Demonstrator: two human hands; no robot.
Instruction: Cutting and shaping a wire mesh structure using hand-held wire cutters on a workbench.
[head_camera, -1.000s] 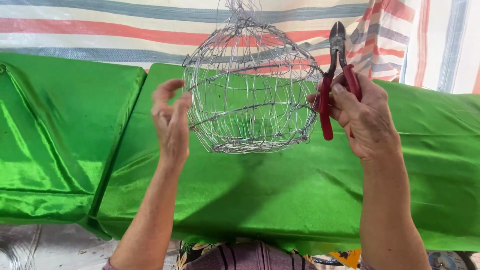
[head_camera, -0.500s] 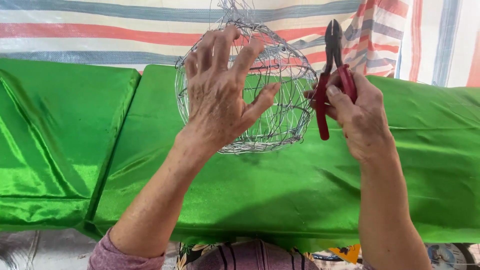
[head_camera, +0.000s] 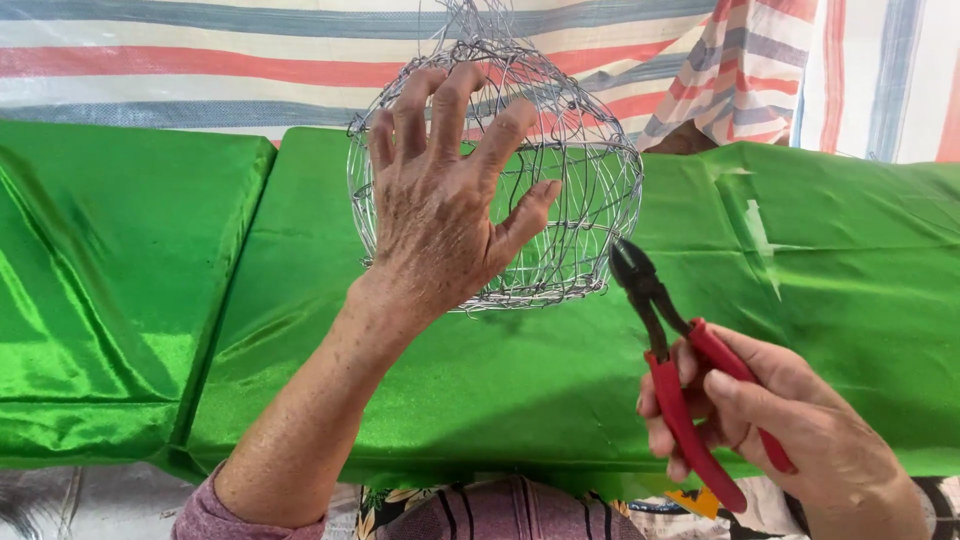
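Covering the table, shiny green cloth (head_camera: 820, 300) meets a striped tarp (head_camera: 200, 70) behind; the left hand (head_camera: 440, 210) spreads wide against a hanging wire cage (head_camera: 590, 190) (rounded, silvery), while the right hand (head_camera: 770, 420), lower, grips red-handled pliers (head_camera: 680, 370) just beside it

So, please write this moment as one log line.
left hand: spread on wire cage | right hand: holds red pliers | green cloth beneath

Both hands, left hand (head_camera: 440, 205) and right hand (head_camera: 790, 430), are bare, wrinkled; a mauve sleeve (head_camera: 205, 510) shows at 7 o'clock.
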